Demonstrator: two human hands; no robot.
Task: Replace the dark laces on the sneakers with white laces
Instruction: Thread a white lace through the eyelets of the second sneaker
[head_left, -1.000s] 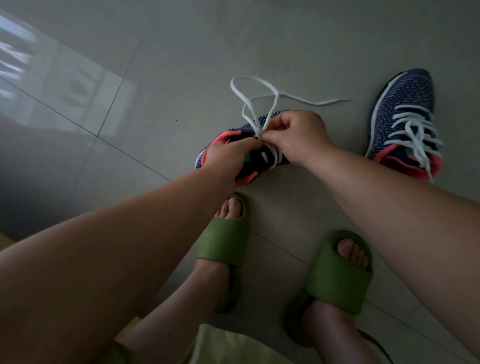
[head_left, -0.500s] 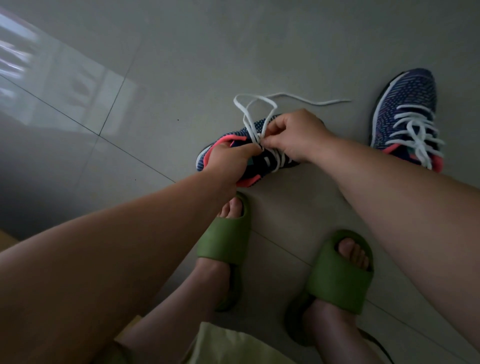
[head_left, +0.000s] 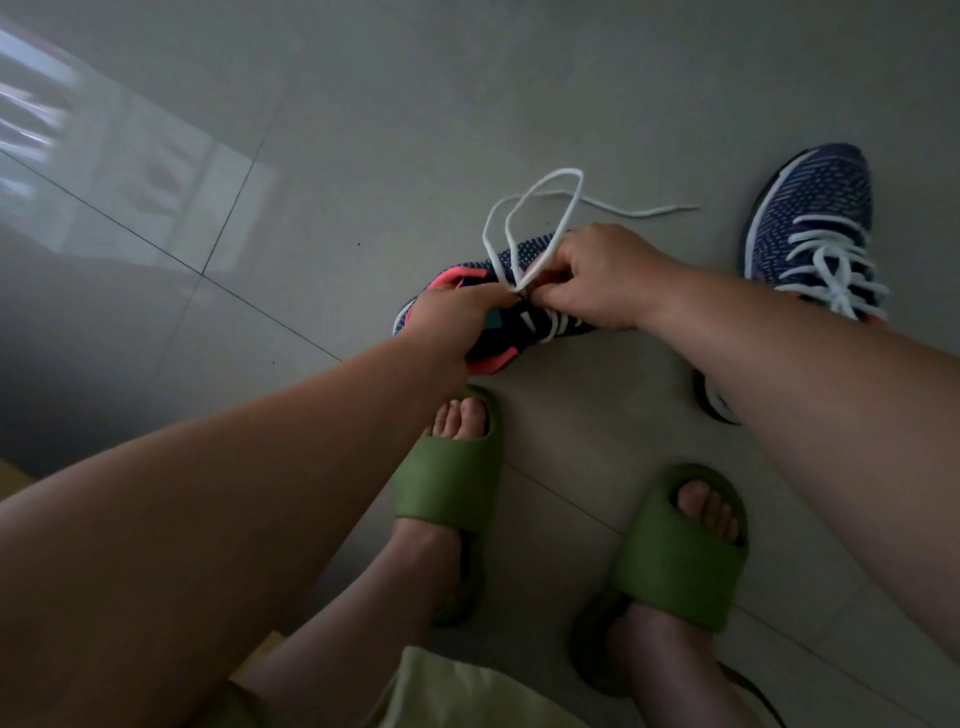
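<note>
A person bends over a grey tiled floor (head_left: 467, 104), working on 1 of 2 dark blue knit sneakers with pink collars. The near sneaker (head_left: 524, 327) lies on its side on the floor just ahead of the person's feet, toe pointing away and to the right. The left hand (head_left: 452, 322) rests over the pink heel end, its fingers curled, with fingertips pinching the white lace (head_left: 535, 228) right at the top eyelets. The right hand (head_left: 597, 286) is closed in a loose fist over the middle of the shoe, thumb and forefinger pinching the same lace just beside the left fingertips, so the 2 hands nearly touch. From that pinch point 2 loops of lace rise up and away, and 1 loose end trails off to the right along the floor. White lacing crosses the tongue below the right hand.

The second sneaker (head_left: 815, 223) stands upright well to the right, already threaded with white laces that lie loose across it; the right forearm covers its heel.

The person wears 2 green slides (head_left: 452, 483) on bare feet, planted close to the near sneaker.
</note>
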